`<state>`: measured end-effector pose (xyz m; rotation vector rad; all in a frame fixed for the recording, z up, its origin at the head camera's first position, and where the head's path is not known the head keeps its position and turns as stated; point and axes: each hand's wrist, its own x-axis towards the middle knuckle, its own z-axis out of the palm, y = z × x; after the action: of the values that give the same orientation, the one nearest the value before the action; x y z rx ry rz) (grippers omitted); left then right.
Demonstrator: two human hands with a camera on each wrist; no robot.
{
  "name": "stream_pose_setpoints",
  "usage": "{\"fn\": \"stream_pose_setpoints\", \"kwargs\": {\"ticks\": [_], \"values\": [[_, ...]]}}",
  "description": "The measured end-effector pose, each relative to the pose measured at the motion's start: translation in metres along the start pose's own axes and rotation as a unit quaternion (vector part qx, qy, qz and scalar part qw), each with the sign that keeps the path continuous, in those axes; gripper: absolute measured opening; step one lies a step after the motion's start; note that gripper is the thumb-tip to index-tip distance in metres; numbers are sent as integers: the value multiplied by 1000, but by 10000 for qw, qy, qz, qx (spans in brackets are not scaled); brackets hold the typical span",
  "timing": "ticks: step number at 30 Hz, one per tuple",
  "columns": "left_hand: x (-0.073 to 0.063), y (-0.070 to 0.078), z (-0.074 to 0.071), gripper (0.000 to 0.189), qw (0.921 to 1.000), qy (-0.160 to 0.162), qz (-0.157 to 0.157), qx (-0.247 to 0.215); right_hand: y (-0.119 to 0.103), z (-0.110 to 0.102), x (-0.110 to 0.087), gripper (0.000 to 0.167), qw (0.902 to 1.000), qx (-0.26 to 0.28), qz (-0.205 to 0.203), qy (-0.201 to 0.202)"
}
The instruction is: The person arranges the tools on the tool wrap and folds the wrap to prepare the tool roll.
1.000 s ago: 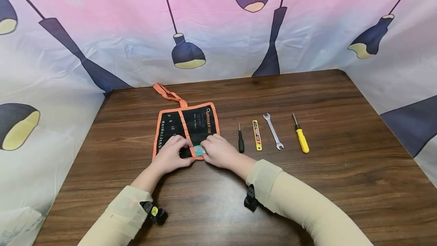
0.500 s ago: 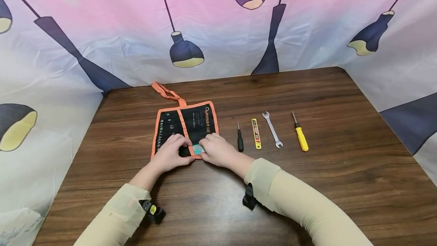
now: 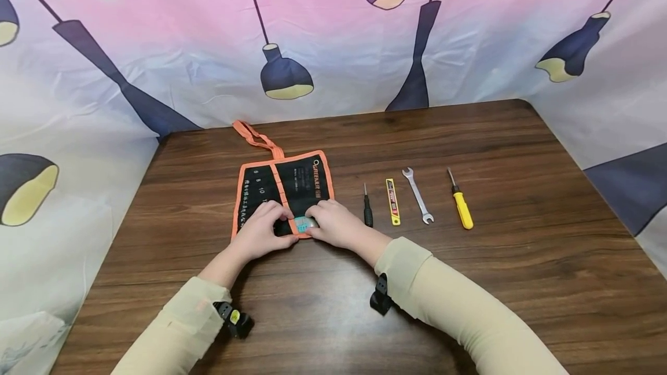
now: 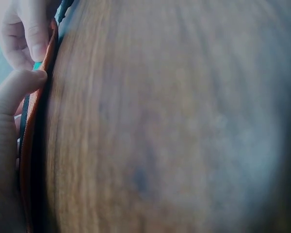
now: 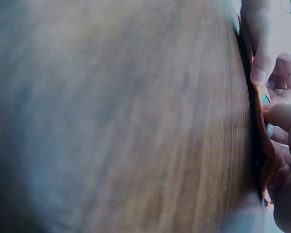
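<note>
A black fabric tool pouch [image 3: 302, 184] with orange trim lies flat on the table in the head view. My left hand [image 3: 263, 229] grips its near edge, with the thumb on the trim and the fingers by the orange dividing strip. At that strip sits a small teal item with a clear cover [image 3: 303, 224], its kind not plain. My right hand [image 3: 336, 225] pinches the item's right end and hides part of it. In the right wrist view the right thumb and fingers [image 5: 281, 115] close on it beside the wavy orange edge.
Right of the pouch lie a small black screwdriver [image 3: 367, 210], a flat yellow packet [image 3: 393, 202], an open-end wrench [image 3: 418, 197] and a yellow-handled screwdriver [image 3: 461, 208]. An orange tie strap [image 3: 257, 139] trails toward the back edge. Patterned cloth [image 3: 339, 62] hangs behind the wooden table [image 3: 323, 317].
The right hand's fingers have shifted slightly back to the right and upward, and more of the teal item shows. The left hand keeps its place on the pouch.
</note>
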<state>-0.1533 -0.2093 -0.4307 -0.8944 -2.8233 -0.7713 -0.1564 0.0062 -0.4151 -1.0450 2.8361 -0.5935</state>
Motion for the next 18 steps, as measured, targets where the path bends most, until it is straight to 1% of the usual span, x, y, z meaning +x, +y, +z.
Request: {"fn": "stream_pose_setpoints", "kwargs": {"ticks": [4, 7, 12, 18], "values": [[0, 0, 0, 33, 10000, -15, 55, -3, 3, 0, 0, 31, 9998, 167, -72, -33], [-1, 0, -1, 33, 10000, -37, 72, -9, 5, 0, 0, 32, 9995, 305, -54, -118], [-1, -1, -1, 33, 9999, -62, 108, -30, 8, 1, 1, 33, 9991, 384, -37, -162], [0, 0, -3, 33, 10000, -89, 44, 0, 8, 0, 2, 33, 9986, 499, 26, -192]]}}
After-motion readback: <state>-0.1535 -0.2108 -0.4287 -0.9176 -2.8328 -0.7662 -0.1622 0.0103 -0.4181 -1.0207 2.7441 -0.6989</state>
